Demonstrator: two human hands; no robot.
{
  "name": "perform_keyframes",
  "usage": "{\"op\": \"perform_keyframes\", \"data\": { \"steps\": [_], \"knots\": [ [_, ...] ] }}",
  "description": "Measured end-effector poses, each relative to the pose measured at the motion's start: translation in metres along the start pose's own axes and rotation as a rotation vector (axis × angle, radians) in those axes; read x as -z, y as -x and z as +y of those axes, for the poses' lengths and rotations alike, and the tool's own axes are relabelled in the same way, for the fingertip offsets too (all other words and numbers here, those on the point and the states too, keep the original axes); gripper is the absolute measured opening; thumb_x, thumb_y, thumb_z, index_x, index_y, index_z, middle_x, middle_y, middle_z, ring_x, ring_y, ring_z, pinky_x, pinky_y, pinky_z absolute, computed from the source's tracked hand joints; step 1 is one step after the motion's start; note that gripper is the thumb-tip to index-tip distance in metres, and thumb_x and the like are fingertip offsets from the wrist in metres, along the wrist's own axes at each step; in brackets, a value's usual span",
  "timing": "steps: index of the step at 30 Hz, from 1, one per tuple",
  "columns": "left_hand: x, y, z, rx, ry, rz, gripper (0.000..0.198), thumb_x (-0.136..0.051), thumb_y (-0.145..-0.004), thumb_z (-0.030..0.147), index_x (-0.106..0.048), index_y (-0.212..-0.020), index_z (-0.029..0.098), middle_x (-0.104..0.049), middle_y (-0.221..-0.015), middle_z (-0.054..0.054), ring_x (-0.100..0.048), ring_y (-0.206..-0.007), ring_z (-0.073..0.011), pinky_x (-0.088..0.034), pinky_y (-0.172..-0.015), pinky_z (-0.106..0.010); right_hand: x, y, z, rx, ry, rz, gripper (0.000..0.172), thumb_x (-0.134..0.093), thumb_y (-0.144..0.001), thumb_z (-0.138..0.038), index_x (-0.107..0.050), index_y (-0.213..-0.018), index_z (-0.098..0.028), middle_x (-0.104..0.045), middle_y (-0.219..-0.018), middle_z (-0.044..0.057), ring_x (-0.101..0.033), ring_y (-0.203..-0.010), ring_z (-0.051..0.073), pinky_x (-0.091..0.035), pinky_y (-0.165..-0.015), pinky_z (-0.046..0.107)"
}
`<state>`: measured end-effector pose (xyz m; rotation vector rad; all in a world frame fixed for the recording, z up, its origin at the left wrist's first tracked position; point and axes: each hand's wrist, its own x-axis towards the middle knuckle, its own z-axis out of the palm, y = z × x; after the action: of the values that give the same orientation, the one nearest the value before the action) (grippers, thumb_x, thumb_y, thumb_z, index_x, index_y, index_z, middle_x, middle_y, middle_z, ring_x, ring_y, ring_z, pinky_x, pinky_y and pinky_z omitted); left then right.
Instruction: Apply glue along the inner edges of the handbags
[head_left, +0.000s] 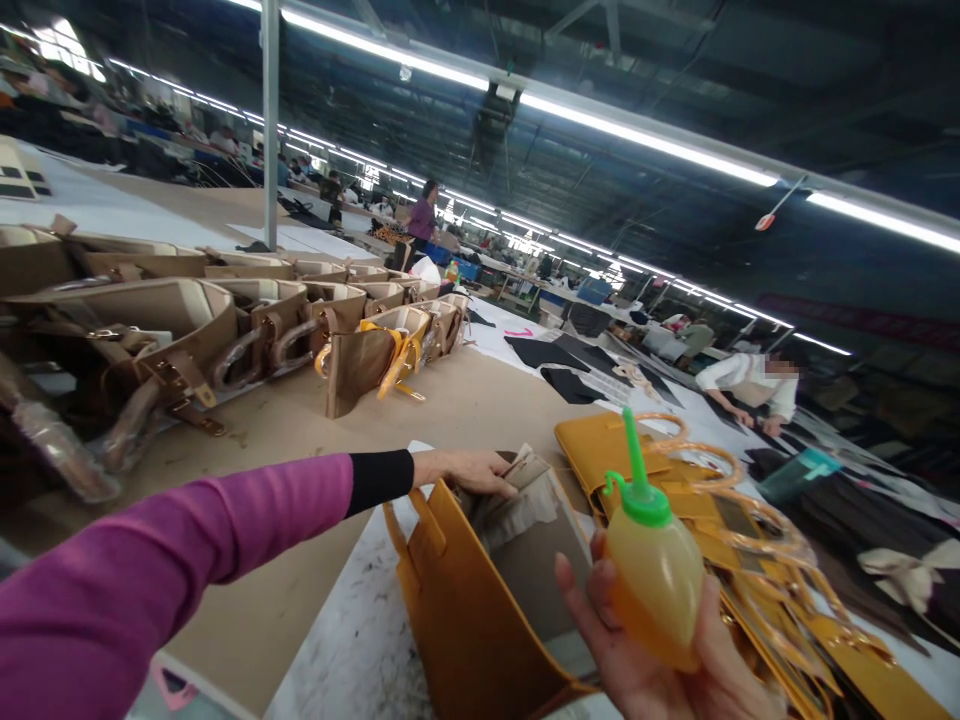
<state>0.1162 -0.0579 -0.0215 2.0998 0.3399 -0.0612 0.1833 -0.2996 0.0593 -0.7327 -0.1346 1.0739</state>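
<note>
Across the scene, a broad counter carries rows of open brown bags at the left and a heap of mustard bags at the right. Between them, at the near middle, an open mustard bag shows its pale lining. The left hand reaches into its far end; whether those fingers pinch anything, I cannot tell. The right hand, near right, has its fingers clamped around a squeeze bottle of amber liquid, its green nozzle upward.
</note>
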Motion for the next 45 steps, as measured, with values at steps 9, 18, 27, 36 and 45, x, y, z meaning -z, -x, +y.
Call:
{"op": "perform_keyframes", "data": {
  "steps": [9, 18, 27, 36, 45],
  "knots": [
    [0.037, 0.05, 0.086, -0.124, -0.465, 0.017, 0.023, -0.049, -0.085, 0.029, -0.063, -0.097, 0.014, -0.054, -0.073, 0.002, -0.045, -0.063, -0.0104, -0.034, -0.055, -0.019, 0.055, 0.022, -0.028, -0.095, 0.053, 0.092, 0.059, -0.093, -0.055, -0.029, -0.067, -0.108, -0.029, -0.071, -0.104, 0.008, -0.069, -0.084, 0.028, -0.061, -0.062, 0.03],
    [0.007, 0.045, 0.124, 0.068, -0.806, -0.288, 0.028, -0.057, -0.082, 0.019, -0.07, -0.107, 0.017, -0.07, -0.089, -0.005, -0.057, -0.071, -0.0164, -0.039, -0.061, -0.023, 0.128, 0.04, -0.062, 0.268, 0.769, 0.211, 0.077, -0.086, -0.056, -0.045, -0.054, -0.123, -0.023, -0.068, -0.109, 0.008, -0.067, -0.089, 0.029, -0.061, -0.066, 0.029],
    [-0.019, 0.026, 0.104, 0.039, -0.726, -0.372, 0.029, -0.061, -0.082, 0.017, -0.07, -0.109, 0.016, -0.072, -0.097, -0.007, -0.063, -0.081, -0.0189, -0.043, -0.065, -0.022, 0.141, 0.035, -0.056, 0.757, 1.244, 0.189, 0.054, -0.076, -0.062, -0.053, -0.064, -0.105, -0.022, -0.071, -0.1, 0.006, -0.068, -0.086, 0.025, -0.056, -0.071, 0.021],
    [-0.018, 0.019, 0.097, 0.041, -0.744, -0.407, 0.032, -0.061, -0.082, 0.019, -0.068, -0.113, 0.013, -0.072, -0.095, -0.008, -0.062, -0.081, -0.0189, -0.043, -0.064, -0.022, 0.139, 0.021, -0.06, 0.956, 1.505, 0.023, 0.038, -0.065, -0.078, -0.052, -0.064, -0.107, -0.026, -0.07, -0.102, 0.003, -0.067, -0.087, 0.025, -0.056, -0.074, 0.028],
    [-0.02, 0.016, 0.096, 0.053, -0.734, -0.416, 0.032, -0.061, -0.082, 0.02, -0.068, -0.112, 0.014, -0.072, -0.092, -0.006, -0.062, -0.078, -0.0173, -0.043, -0.062, -0.021, 0.121, 0.024, -0.067, 1.142, 1.644, -0.11, 0.025, -0.058, -0.089, -0.041, -0.062, -0.108, -0.025, -0.067, -0.094, 0.003, -0.066, -0.079, 0.019, -0.052, -0.05, 0.016]
  ]
}}
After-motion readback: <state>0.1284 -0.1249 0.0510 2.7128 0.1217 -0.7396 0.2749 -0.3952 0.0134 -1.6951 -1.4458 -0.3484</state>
